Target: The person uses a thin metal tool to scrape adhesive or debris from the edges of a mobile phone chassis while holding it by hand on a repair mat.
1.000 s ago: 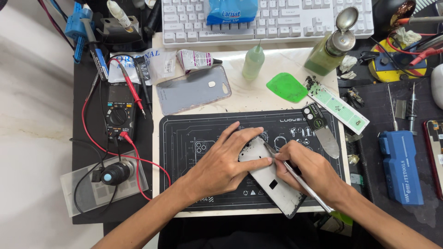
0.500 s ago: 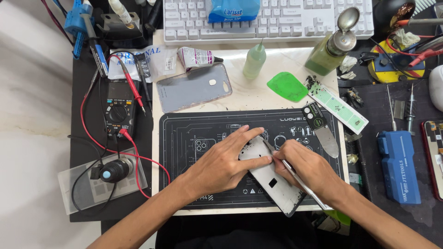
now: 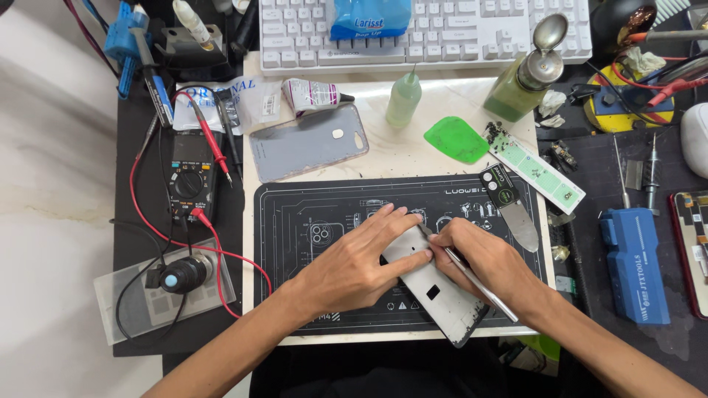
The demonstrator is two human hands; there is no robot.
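A silver phone frame (image 3: 439, 289) lies tilted on a black work mat (image 3: 295, 221). My left hand (image 3: 361, 258) presses flat on the frame's upper end, fingers spread over it. My right hand (image 3: 483, 262) grips a thin metal tool (image 3: 479, 284), like tweezers or a probe, with its tip at the frame's top edge by my left fingertips. The lower end of the frame juts past the mat's front edge.
A grey phone back cover (image 3: 310, 142), a small green bottle (image 3: 404, 99), a green pick (image 3: 456, 138) and a metal spatula (image 3: 516, 214) lie behind the mat. A multimeter (image 3: 189, 177) with red leads sits left. A keyboard (image 3: 442, 29) is at the back, a blue tool (image 3: 634, 262) right.
Both hands shifted slightly; my right hand and the tool tip moved up closer to my left fingertips at the frame's top edge. The frame stayed in place.
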